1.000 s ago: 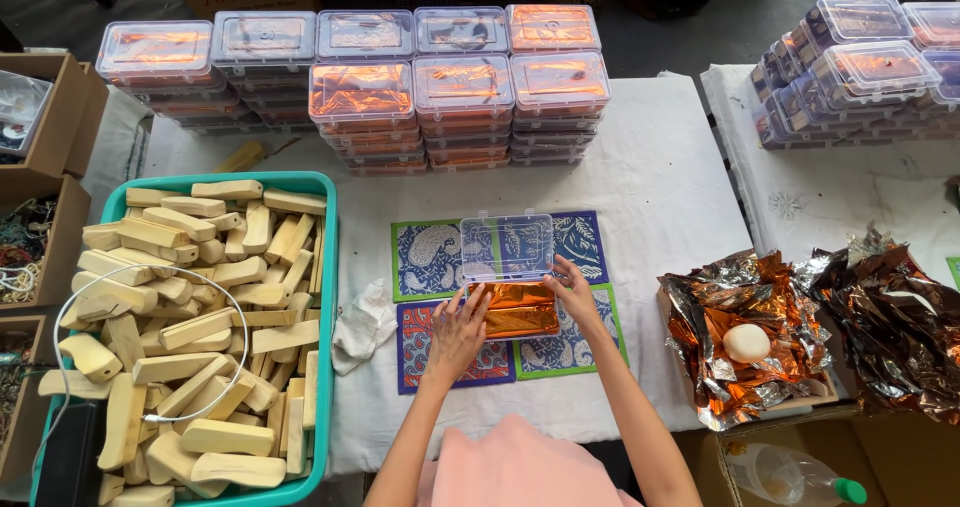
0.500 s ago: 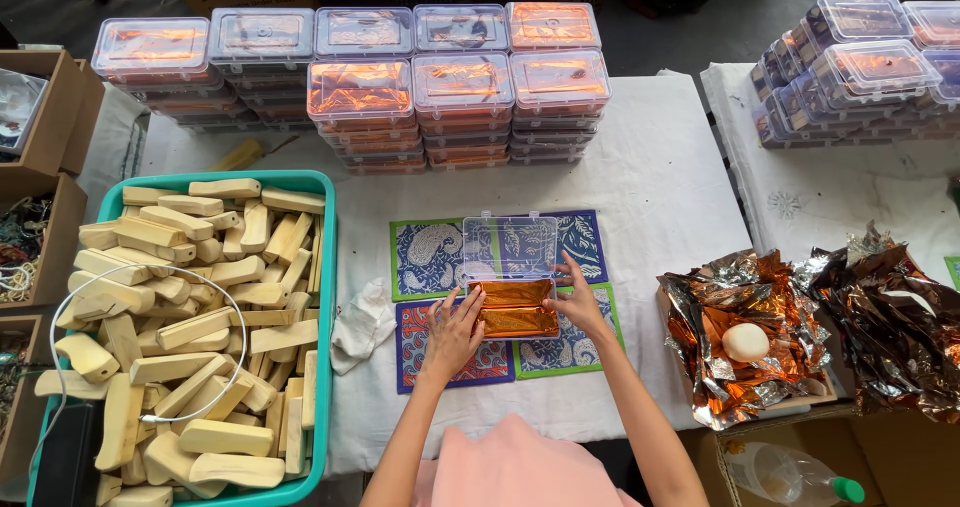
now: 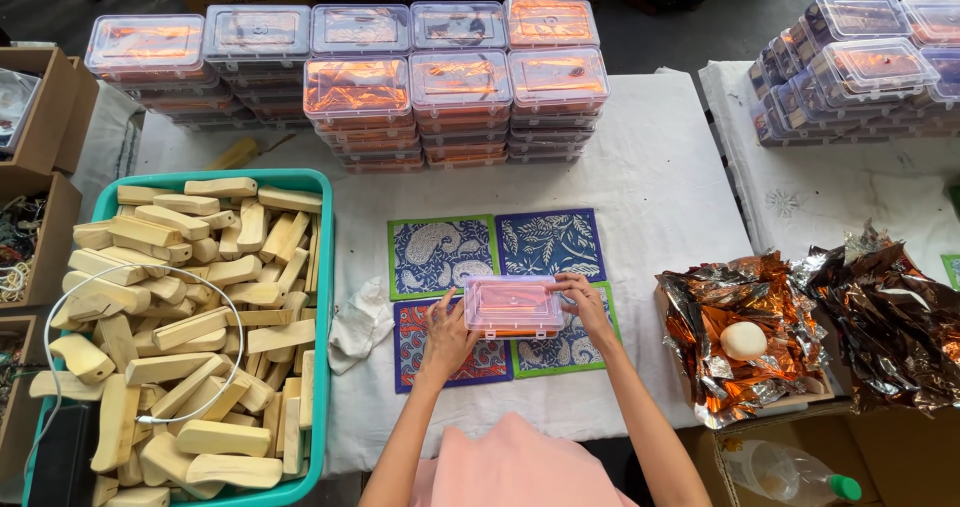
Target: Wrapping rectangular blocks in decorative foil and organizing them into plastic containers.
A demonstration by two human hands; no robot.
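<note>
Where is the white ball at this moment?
In the head view the white ball lies at the right, on crumpled orange foil, right of the right hand.

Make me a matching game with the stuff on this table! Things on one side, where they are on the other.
Things:
1. clear lidded box
2. wooden blocks
3. white ball
4. plastic bottle

Places:
A. on crinkled orange foil
B. between the two hands, over the patterned mats
C. in the teal tub
D. in the cardboard box at the bottom right

Pairs: 1-B, 2-C, 3-A, 4-D. The left hand and right hand each touch an end of the clear lidded box.
</note>
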